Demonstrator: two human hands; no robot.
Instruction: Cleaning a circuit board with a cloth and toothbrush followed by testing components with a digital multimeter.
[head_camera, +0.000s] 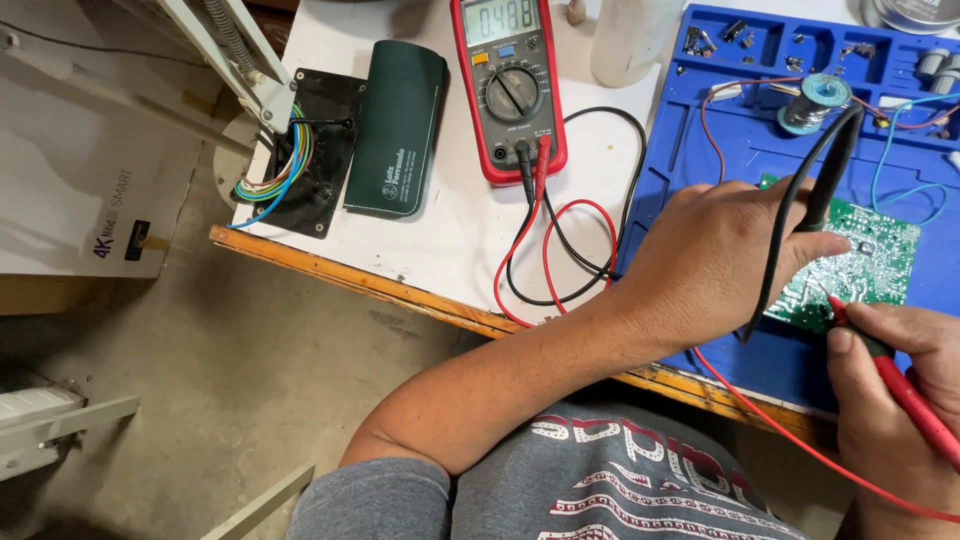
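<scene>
Both hands (720, 250) grip probes (900, 385) over blue mat (680, 150), white bench (450, 240), concrete floor (230, 350).

Red-cased multimeter (508, 88) with grey face, green circuit board (868, 262) speckled silver, blue mat (700, 140), one black probe (825, 185), one red probe (905, 392), dark green pouch (397, 128), white counter (450, 225).

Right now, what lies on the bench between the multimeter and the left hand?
In the head view, looped red and black test leads lie on the white benchtop between the multimeter and the left hand.
</scene>
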